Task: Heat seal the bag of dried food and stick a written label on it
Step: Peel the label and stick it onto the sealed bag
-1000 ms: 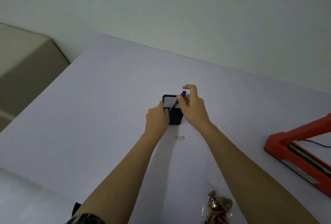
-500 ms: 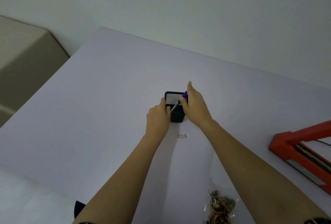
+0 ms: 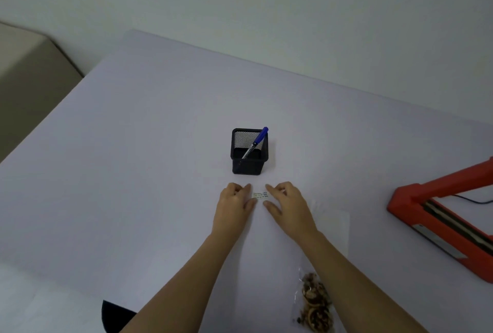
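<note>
A small white written label [image 3: 260, 195] lies flat on the white table [image 3: 138, 162], just in front of a black mesh pen holder [image 3: 248, 152]. A blue pen [image 3: 255, 142] leans inside the holder. My left hand [image 3: 234, 203] rests at the label's left end and my right hand [image 3: 286, 203] at its right end, fingertips touching or nearly touching its edges; neither has lifted it. The clear bag of dried food [image 3: 316, 303] lies under my right forearm at the near edge. The red heat sealer [image 3: 440, 215] stands at the right with its arm raised.
A black cable [image 3: 477, 200] runs from the sealer off to the right. A beige cabinet [image 3: 29, 71] stands beyond the table's left edge, and a pale wall runs behind the table. Something dark [image 3: 112, 316] shows at the bottom edge.
The pen now stands in the holder, released by my right hand. Both hands have left the holder and come back toward me, down to the label.
</note>
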Demonstrator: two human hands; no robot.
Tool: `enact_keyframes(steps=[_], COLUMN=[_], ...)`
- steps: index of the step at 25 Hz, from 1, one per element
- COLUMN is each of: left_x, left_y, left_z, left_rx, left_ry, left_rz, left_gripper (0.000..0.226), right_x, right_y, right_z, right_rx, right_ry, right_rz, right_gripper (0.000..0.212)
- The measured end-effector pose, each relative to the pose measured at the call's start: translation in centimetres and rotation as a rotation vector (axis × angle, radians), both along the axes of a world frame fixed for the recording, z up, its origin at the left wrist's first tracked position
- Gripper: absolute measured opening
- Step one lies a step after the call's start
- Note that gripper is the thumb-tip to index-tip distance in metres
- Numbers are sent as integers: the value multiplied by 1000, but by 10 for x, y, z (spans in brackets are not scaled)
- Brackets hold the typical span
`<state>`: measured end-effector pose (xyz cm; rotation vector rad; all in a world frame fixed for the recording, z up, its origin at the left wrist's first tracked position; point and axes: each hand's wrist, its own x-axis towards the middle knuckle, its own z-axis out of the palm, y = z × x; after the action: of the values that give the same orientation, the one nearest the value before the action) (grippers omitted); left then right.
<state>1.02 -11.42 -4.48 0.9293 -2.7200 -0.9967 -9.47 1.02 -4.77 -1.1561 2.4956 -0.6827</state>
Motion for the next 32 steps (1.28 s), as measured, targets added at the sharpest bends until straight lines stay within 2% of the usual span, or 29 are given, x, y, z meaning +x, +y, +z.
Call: enact_keyframes(steps=[4, 7, 9, 12, 19, 21, 25, 32], left_x=[-2, -2, -4, -7, -4, -1, 6, 30], left_y=[7, 7, 5, 3, 1, 3, 4, 22], left_z=[-2, -5, -5, -5, 1, 7, 42, 153], left_rx=[-74, -121, -62, 34, 128, 169, 307, 526], left_ry=[83, 130, 111, 96, 134, 145, 205, 375], left_rz=[4, -3, 22, 64, 96, 83, 106, 84], left_gripper=[20, 10, 12, 16, 12, 12, 10, 8], right_x=[2, 2, 0, 0, 7, 9, 22, 52], right_y=[-3, -4, -4, -5, -9, -8, -3, 31], right_z=[2, 3, 3, 2, 4, 11, 53, 173], right_rx=[-36, -33, -24, -35, -82, -91, -247, -603], right_ry=[10, -34, -66, -82, -149, -235, -499, -606], right_rz=[-41, -46, -61, -88, -110, -139, -310, -375], right_gripper=[26, 34, 35, 23, 8, 5, 7, 17])
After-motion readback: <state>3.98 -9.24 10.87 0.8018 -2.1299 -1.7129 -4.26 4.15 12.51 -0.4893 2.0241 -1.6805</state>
